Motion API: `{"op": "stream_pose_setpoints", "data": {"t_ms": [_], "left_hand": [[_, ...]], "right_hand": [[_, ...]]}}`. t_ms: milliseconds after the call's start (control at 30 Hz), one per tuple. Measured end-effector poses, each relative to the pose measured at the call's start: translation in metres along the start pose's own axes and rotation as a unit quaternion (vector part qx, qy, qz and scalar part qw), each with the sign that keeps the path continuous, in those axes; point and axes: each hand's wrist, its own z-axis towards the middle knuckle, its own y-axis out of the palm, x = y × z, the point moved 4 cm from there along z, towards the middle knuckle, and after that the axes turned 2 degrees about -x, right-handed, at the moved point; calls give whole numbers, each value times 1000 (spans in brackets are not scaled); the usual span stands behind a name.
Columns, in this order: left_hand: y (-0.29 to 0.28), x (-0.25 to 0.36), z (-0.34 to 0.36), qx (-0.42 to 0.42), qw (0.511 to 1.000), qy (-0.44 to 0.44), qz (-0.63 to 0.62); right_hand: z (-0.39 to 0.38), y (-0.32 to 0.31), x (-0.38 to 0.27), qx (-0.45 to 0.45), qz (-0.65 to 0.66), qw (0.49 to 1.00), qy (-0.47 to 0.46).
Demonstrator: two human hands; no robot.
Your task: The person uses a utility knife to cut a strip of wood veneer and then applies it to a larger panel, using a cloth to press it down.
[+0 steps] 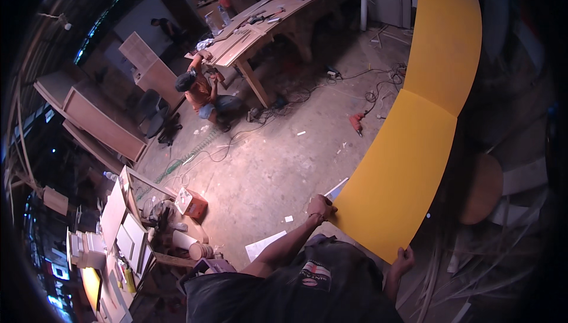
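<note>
Your left grip (321, 206) is closed on the yellow sheet (397, 169) at its near left corner; your right grip (404, 261) pinches its near right corner. The sheet extends right of the red drill (355, 123); a wooden surface (229, 55) stands beyond the drill, leftward.

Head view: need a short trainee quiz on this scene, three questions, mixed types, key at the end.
1. True or false: the wearer's left hand and right hand both grip the yellow sheet.

2. Which of these lies on the floor to the left of the yellow sheet?
A) a stepladder
B) a red power drill
C) a blue bucket

3. Fill in: the person in the orange shirt crouches beside a long wooden ____.

Key: 1. True. 2. B. 3. Table.
</note>
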Motion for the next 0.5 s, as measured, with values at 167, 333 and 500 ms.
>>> {"op": "stream_pose_setpoints", "data": {"t_ms": [167, 333, 500], "left_hand": [[2, -6, 4, -23, 999, -21, -7], [6, -8, 10, -27, 999, -21, -6], [2, -8, 8, -23, 1000, -19, 3]], "right_hand": [[-1, 1, -1, 8, 61, 998, 2], [1, 0, 1, -1, 39, 999, 6], [0, 1, -2, -5, 44, 999, 4]]}}
